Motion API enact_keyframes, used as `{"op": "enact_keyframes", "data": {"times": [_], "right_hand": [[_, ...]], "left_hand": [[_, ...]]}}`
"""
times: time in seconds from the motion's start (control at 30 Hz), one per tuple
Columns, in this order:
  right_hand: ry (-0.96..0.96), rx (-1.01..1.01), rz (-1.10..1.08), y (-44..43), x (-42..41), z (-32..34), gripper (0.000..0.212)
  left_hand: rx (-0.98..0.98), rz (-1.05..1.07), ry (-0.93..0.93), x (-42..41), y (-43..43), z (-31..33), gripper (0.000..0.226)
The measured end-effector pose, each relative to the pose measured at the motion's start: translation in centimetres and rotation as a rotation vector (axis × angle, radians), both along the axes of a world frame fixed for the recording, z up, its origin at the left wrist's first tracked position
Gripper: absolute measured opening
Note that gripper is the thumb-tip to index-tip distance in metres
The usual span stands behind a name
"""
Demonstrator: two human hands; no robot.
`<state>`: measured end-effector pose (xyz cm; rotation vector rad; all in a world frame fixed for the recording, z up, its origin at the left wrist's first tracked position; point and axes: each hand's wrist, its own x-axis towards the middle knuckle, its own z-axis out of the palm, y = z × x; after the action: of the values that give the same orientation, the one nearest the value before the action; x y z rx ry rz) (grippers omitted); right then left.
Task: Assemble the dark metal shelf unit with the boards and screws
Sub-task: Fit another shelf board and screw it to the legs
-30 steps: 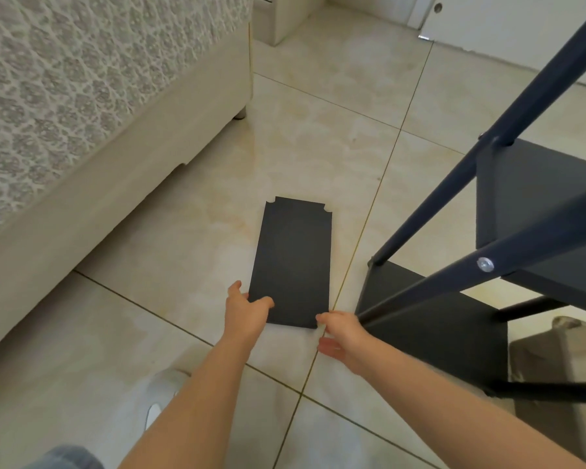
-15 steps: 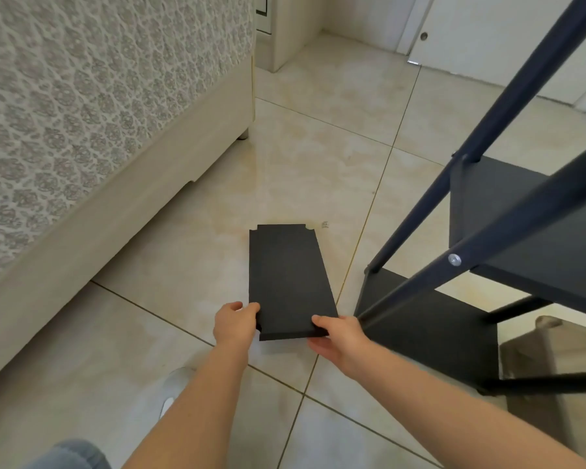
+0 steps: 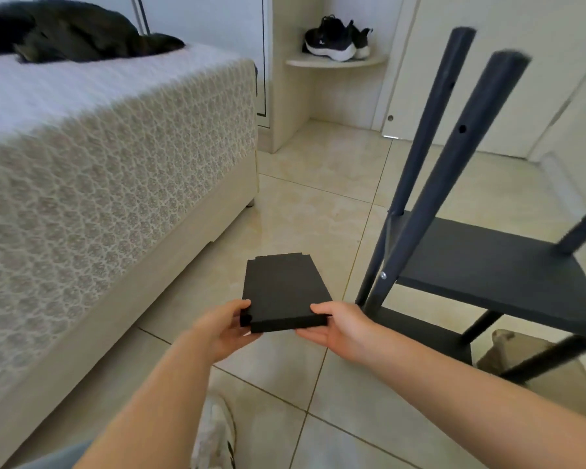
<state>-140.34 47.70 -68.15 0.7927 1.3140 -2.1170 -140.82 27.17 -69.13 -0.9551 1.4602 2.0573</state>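
Left hand (image 3: pixel 224 330) and right hand (image 3: pixel 335 328) are gripping near corners of the black shelf board (image 3: pixel 283 289), which is extending away above tiled floor (image 3: pixel 318 204), left of shelf frame (image 3: pixel 430 184).

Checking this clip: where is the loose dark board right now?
In the head view, low centre: the board is gripped by the left hand and right hand, above the floor, left of the shelf frame.

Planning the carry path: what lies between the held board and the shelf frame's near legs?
Only bare floor tile separates the board from the legs, head view.
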Motion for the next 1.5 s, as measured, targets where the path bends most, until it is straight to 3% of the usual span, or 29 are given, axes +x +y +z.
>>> {"op": "enact_keyframes", "data": {"times": [0.1, 0.23, 0.47, 0.53, 0.6, 0.73, 0.93, 1.23, 1.5], "right_hand": [[0.063, 0.040, -0.025, 1.1, 1.5, 4.5, 0.011], [0.138, 0.042, 0.062, 3.6, 4.5, 9.6, 0.022], [0.271, 0.117, 0.333, 10.2, 8.9, 16.7, 0.020], [0.314, 0.170, 0.337, 12.4, 9.8, 18.2, 0.022], [0.350, 0.216, 0.341, 14.3, 10.7, 19.3, 0.032], [0.413, 0.267, 0.300, 17.1, 11.8, 20.8, 0.059], [0.398, 0.226, 0.136, 20.7, 12.5, 21.9, 0.053], [0.447, 0.155, 0.063, 23.2, 14.3, 22.8, 0.045], [0.599, 0.387, -0.029, 25.1, 15.8, 26.8, 0.029]], "left_hand": [[0.000, -0.150, 0.038, 0.4, -1.3, 4.0, 0.029], [-0.003, -0.138, 0.115, 1.0, -2.3, 7.9, 0.048], [0.009, 0.029, 0.253, 2.4, -2.3, 13.1, 0.031], [-0.030, 0.021, 0.255, 2.9, -2.3, 14.4, 0.040], [-0.072, -0.064, 0.259, 3.6, -1.7, 15.9, 0.051], [-0.154, -0.268, 0.322, 4.7, 0.3, 18.5, 0.046], [-0.116, -0.286, 0.451, 5.1, 2.3, 21.2, 0.026], [-0.025, -0.318, 0.602, 5.8, 4.1, 23.3, 0.036], [-0.017, -0.377, 0.784, 6.3, 7.8, 28.6, 0.037]]}}
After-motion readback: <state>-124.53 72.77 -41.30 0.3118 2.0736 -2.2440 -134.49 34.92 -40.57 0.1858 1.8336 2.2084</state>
